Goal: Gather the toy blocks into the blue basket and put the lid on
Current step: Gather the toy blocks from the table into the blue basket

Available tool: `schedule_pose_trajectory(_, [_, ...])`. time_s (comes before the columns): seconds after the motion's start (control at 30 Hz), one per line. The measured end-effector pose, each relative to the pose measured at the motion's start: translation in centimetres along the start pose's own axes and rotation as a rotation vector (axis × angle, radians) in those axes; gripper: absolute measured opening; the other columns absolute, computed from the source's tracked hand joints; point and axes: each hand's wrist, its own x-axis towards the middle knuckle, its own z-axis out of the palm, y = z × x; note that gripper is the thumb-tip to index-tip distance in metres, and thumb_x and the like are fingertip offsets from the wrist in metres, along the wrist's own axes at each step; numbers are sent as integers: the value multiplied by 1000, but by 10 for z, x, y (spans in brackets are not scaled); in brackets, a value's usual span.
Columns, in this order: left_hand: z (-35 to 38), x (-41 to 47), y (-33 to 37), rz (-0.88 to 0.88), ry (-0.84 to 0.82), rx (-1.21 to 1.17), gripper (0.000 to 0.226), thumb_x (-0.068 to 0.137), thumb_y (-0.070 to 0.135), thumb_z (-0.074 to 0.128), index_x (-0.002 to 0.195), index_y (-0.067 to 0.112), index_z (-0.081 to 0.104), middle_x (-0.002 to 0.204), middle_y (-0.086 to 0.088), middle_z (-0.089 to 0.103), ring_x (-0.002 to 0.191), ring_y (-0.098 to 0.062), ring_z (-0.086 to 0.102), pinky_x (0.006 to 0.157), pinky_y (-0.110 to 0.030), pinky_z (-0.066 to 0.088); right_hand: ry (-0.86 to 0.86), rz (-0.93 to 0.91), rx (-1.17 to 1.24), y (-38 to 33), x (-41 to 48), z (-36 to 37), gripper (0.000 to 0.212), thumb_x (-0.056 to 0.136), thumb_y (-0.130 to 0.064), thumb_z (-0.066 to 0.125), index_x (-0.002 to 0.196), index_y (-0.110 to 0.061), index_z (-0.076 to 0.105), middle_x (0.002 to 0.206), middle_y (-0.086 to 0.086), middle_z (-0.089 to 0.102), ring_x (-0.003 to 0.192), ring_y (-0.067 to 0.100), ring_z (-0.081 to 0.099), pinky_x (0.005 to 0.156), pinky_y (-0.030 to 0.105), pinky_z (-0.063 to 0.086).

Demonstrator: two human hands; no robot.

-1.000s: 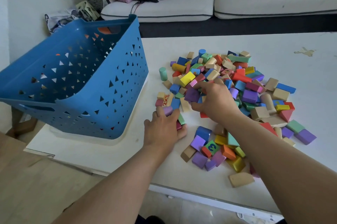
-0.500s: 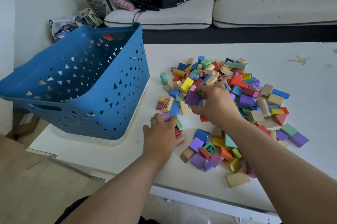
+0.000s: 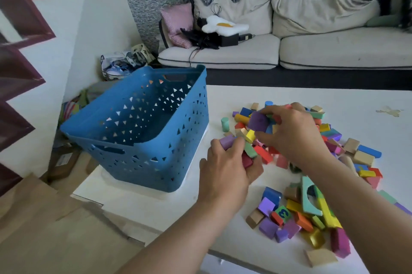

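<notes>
Both hands are loaded with blocks, no drop yet. Left hand point(image 3: 227, 162) is clamped around a fistful: purple block at the fingertips, green and dark red ones wedged against the palm. Right hand point(image 3: 289, 131) is curled on a purple block point(image 3: 258, 121) plus what looks like a few more under the palm; exact count hidden.

Blue basket point(image 3: 142, 126) sits at the counter's point(image 3: 278, 95) left edge, tipped so its open mouth faces up and toward the far left. Inside looks empty or nearly so from this angle. It seems to rest on a white slab, possibly the lid; cannot confirm.

Key relation: the basket lies to the left of both hands, its near right wall just beside the left hand. The left hand is nearer; the right is further right, over the pile point(image 3: 312, 139), and would have to cross over the left or wait. The basket's long axis runs roughly from the near edge toward the far edge, so there's a wide rim to clear.

Most of the blocks are spread across the counter's middle, with a second cluster point(image 3: 296, 213) toward the near edge under the right forearm. Task looks early.

Next, likely: lift left and over the rim, release.
</notes>
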Motion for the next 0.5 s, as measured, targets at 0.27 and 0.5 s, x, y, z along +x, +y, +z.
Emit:
schedule_pose_trajectory(0.27, [-122, 53, -8, -18, 247, -212, 29, 90, 54, 52, 98, 27, 47, 108, -1, 43, 75, -20, 44, 59, -31, 32, 81, -286, 123, -111, 35, -26, 42, 73, -10, 70, 114, -20, 70, 95, 10, 66, 84, 14, 40, 67, 18, 27])
schedule_pose_trajectory(0.5, [-172, 108, -109, -183, 309, -88, 29, 95, 52, 49, 92, 25, 39, 98, -6, 46, 84, -29, 47, 54, -31, 31, 41, -327, 162, -198, 89, 14, 34, 71, -23, 72, 104, -16, 69, 93, 14, 62, 89, 26, 50, 68, 28, 45])
